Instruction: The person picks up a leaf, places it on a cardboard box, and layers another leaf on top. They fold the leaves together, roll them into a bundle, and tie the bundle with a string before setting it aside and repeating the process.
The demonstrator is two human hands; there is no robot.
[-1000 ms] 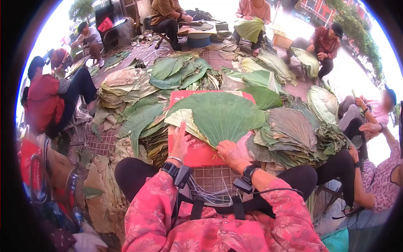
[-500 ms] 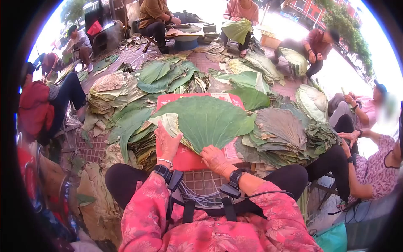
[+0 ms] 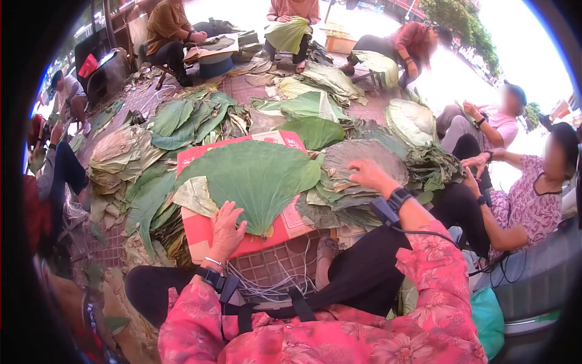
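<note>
A large green leaf [image 3: 254,176], folded into a fan shape, lies on a red cardboard box [image 3: 200,233] in front of my knees. Its pointed end faces me. My left hand [image 3: 227,230] rests with spread fingers at the leaf's lower left edge, just below a pale dry leaf piece [image 3: 195,196]. Off to the right, my right hand [image 3: 371,175] is over a stack of grey-brown dried leaves [image 3: 357,156], its fingers apart and nothing visible in them.
Leaf piles surround the box, including dry ones [image 3: 121,151] at the left and a dark green bunch [image 3: 433,167] at the right. White cords [image 3: 267,288] lie below the box. Several seated people are around, the nearest person [image 3: 515,212] at the right.
My right hand has left the leaf's pointed end and moved right, over the dried stack. My left hand now sits lower along the leaf's edge. The view has shifted to the right.
</note>
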